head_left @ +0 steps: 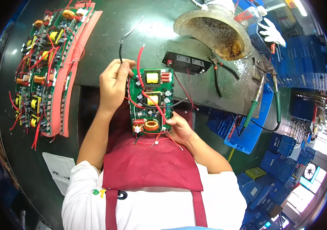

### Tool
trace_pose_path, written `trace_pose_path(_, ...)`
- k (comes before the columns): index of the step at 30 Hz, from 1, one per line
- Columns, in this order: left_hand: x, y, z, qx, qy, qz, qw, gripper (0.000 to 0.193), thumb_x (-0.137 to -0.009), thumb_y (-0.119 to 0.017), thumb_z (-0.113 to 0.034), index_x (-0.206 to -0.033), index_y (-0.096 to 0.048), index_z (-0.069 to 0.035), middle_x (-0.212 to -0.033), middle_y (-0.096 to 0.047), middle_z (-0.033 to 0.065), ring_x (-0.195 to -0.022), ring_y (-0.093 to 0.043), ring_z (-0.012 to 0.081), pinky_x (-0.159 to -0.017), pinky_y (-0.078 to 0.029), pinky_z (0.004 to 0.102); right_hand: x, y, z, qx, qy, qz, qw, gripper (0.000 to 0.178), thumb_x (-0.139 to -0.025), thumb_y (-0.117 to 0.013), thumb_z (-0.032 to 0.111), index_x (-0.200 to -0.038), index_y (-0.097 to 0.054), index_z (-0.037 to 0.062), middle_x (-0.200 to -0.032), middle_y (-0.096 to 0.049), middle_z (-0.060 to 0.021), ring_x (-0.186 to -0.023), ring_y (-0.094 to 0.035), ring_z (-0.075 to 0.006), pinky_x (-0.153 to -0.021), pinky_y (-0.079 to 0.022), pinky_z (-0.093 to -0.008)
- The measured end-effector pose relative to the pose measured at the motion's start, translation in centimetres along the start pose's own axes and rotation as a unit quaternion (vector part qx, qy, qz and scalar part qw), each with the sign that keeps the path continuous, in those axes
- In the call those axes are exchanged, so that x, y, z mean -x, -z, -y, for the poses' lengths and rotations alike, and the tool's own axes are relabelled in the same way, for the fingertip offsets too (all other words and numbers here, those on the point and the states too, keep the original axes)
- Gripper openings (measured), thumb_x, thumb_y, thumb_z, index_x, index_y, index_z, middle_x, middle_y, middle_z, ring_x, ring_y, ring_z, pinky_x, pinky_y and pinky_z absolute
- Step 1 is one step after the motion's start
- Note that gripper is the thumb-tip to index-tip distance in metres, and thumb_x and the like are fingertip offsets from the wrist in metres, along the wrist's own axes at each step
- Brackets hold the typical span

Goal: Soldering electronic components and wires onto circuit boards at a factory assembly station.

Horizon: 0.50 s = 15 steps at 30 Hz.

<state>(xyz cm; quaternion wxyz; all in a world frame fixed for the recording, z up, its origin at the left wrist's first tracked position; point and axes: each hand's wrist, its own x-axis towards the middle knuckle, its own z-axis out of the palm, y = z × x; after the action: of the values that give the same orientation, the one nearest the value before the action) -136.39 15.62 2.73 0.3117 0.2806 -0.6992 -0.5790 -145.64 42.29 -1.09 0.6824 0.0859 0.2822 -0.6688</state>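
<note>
Your green workbench carries rows of populated circuit boards on its left, beside salmon-coloured strips; whether those are finished, you cannot tell from here. The funnel-shaped extraction hood shows only brown staining inside. Near the bench's right edge, a green-handled soldering iron crosses the blue plastic basket, whose contents are unclear.

The power circuit board sits before your maroon apron, between your hands. Your right hand grips its lower right corner, thumb on top. Transformers and a toroidal coil are mounted, so assembly looks well along; free lead ends and the separate black socket panel suggest wiring remains. Your left hand pinches the black lead between thumb and fingertips, near the thick red lead.
</note>
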Motion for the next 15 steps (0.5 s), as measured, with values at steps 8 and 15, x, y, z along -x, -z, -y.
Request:
trace_pose_path(8, -1.1, 1.4, 0.8, -0.362, -0.228, -0.1, 0.898, 0.055, -0.087, -0.08, 0.0, -0.139, -0.065, -0.005, -0.136, -0.066, 0.0153, -0.132, -0.062, 0.0374, -0.119, -0.046, 0.0516, -0.6, 1.3, 0.9, 0.141, -0.023, -0.012, 0.99, 0.069, -0.094, -0.07, 0.004, -0.159, -0.047, -0.0022, -0.153, -0.062, -0.0142, -0.14, -0.062, -0.0264, -0.121, -0.047, -0.0447)
trace_pose_path(15, -0.1, 0.3, -1.0, -0.208, -0.188, 0.219, 0.935, 0.032, -0.086, -0.067, 0.009, -0.115, -0.072, -0.003, -0.111, -0.079, 0.0116, -0.106, -0.078, 0.0321, -0.121, -0.047, 0.0548, 0.2, 3.9, 0.1, 0.108, -0.064, -0.019, 0.992, 0.077, -0.09, -0.081, -0.002, -0.159, -0.047, -0.0021, -0.155, -0.06, -0.0146, -0.143, -0.06, -0.0272, -0.125, -0.046, -0.0458)
